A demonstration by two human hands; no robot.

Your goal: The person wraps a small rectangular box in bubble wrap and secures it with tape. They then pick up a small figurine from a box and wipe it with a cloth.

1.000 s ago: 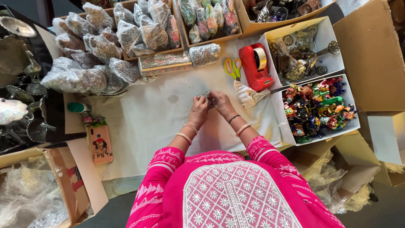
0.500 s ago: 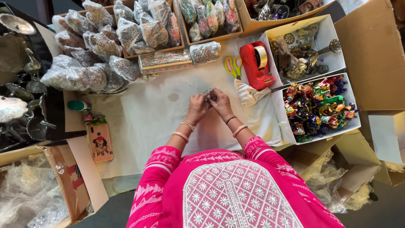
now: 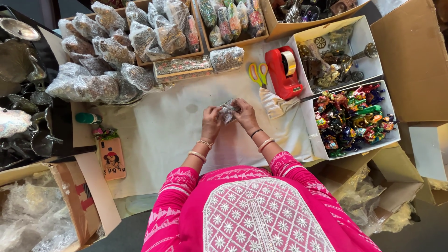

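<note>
While both hands meet over the white cloth (image 3: pixel 154 135), the left hand (image 3: pixel 211 122) and right hand (image 3: pixel 244 114) pinch a small clear packet (image 3: pixel 227 111) between their fingertips. A red tape dispenser (image 3: pixel 283 72) and scissors (image 3: pixel 257 73) lie near.

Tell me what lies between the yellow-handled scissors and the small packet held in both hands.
Only bare white table covering: in the head view, nothing sits between the scissors and the clear-wrapped packet held by the left hand and right hand.

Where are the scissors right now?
In the head view, the yellow-handled scissors lie on the white table cover, up and right of the hands, just left of the red tape dispenser.
</note>
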